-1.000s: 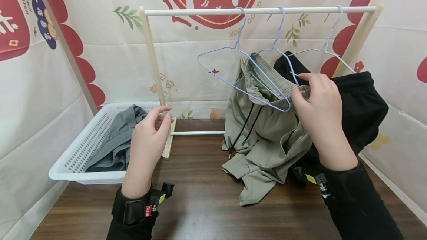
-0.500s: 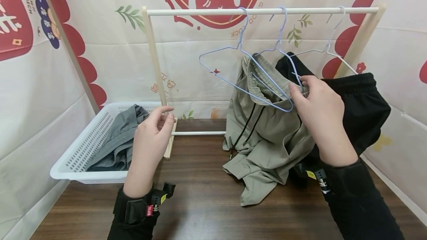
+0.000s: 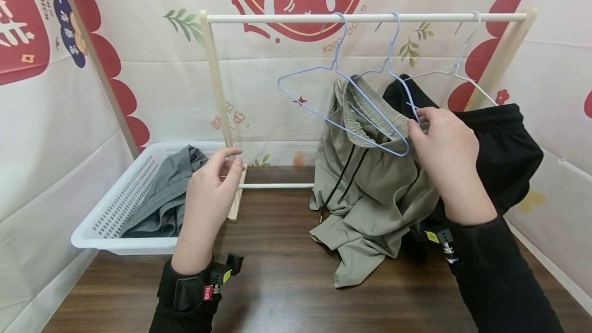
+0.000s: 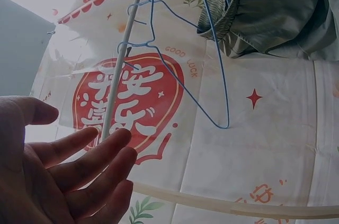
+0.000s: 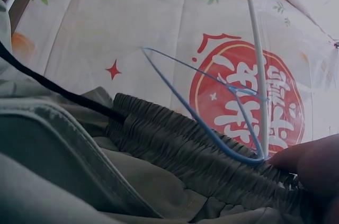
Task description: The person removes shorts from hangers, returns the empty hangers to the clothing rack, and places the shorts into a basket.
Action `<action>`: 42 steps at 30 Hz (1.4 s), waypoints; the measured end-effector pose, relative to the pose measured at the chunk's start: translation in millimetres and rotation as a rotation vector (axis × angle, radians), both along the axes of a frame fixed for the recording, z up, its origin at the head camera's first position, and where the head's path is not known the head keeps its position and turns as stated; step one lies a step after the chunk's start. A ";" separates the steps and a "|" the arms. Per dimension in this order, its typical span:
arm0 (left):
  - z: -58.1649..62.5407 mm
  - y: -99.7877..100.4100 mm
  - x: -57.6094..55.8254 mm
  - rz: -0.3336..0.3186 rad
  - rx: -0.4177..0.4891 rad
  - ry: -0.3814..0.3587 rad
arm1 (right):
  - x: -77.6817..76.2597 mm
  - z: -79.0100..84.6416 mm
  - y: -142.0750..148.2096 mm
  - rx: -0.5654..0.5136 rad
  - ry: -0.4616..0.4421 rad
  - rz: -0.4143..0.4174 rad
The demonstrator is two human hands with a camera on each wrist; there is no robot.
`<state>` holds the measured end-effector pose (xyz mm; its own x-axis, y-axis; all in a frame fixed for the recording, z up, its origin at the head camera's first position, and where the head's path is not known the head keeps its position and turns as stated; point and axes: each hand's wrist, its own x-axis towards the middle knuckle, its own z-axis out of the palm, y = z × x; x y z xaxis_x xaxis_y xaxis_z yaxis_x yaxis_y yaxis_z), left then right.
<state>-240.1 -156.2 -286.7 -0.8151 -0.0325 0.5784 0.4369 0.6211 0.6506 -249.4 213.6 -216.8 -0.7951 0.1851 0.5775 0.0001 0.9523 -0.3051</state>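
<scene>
Grey-green drawstring shorts (image 3: 365, 184) hang by their elastic waistband (image 5: 175, 144) from the second blue wire hanger (image 3: 389, 50), partly hidden inside the waist. My right hand (image 3: 450, 161) pinches the waistband's right end between thumb and fingers, beside that hanger's corner. In the right wrist view, only part of this hand shows at the edge. An unfilled blue wire hanger (image 3: 300, 102) hangs in front of the shorts. My left hand (image 3: 210, 194) hovers by the rack's left post, fingers loosely bent, holding nothing; the left wrist view shows its palm bare.
A wooden rack with a white rail (image 3: 277, 18) stands on the brown table (image 3: 277, 261). Black shorts (image 3: 499, 153) hang at right from a white hanger (image 3: 458, 66). At left, a white basket (image 3: 104, 220) holds grey clothing (image 3: 162, 194). Printed cloth surrounds the table.
My right thumb and fingertips have drawn slightly closer together at the waistband. The left hand stays put; the head view has shifted slightly, and the hangers and clothes look otherwise the same.
</scene>
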 end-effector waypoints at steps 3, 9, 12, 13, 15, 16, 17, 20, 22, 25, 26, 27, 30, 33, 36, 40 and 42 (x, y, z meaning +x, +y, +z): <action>-0.5 -0.4 0.1 -0.002 -0.002 -0.003 | -1.8 -0.6 2.6 0.004 -0.003 -0.001; -1.7 -1.5 -0.2 -0.006 -0.005 -0.002 | -3.9 -1.2 6.5 -0.005 0.015 -0.001; -1.7 -2.0 -0.5 -0.006 -0.005 0.000 | -5.6 -1.2 6.7 -0.006 0.021 0.001; -1.6 -2.1 -0.7 -0.006 -0.005 0.000 | -6.4 -1.4 6.7 -0.008 0.025 0.001; -1.4 -2.4 -0.9 -0.007 -0.005 0.002 | -7.9 -2.2 6.7 -0.008 0.036 -0.002; -1.3 -2.5 -1.0 -0.007 -0.004 0.003 | -8.8 -2.7 6.8 -0.009 0.043 -0.005; -1.2 -2.7 -1.1 -0.008 -0.004 0.004 | -9.5 -3.2 6.7 -0.010 0.049 -0.007; -1.3 -3.2 -1.1 -0.008 -0.004 0.003 | -11.9 -5.0 6.6 -0.011 0.067 -0.008; -1.4 -3.6 -0.9 -0.008 -0.004 0.000 | -13.0 -5.9 6.5 -0.011 0.073 -0.007; -1.5 -4.1 -0.7 -0.005 -0.006 -0.008 | -14.0 -6.5 6.3 -0.014 0.073 -0.007; -1.5 -4.2 -0.7 -0.005 -0.006 -0.012 | -14.3 -6.4 6.4 -0.016 0.074 -0.007; -1.4 -4.3 -0.7 -0.004 -0.006 -0.014 | -14.6 -6.1 6.4 -0.018 0.077 -0.008; -1.1 -4.7 -0.9 -0.002 -0.004 -0.018 | -15.6 -4.6 6.9 -0.025 0.093 -0.006; -0.9 -5.5 -1.1 -0.002 -0.006 -0.018 | -15.5 -2.3 7.3 -0.029 0.124 -0.007; -0.4 -6.4 -1.6 -0.003 -0.007 -0.019 | -13.7 -0.5 8.0 -0.045 0.149 -0.005; 0.8 -7.0 -2.4 -0.003 -0.008 -0.015 | -10.6 -0.4 10.0 -0.070 0.169 -0.001; 1.5 -7.0 -2.6 -0.002 -0.009 -0.012 | -8.3 -1.5 10.6 -0.074 0.186 -0.003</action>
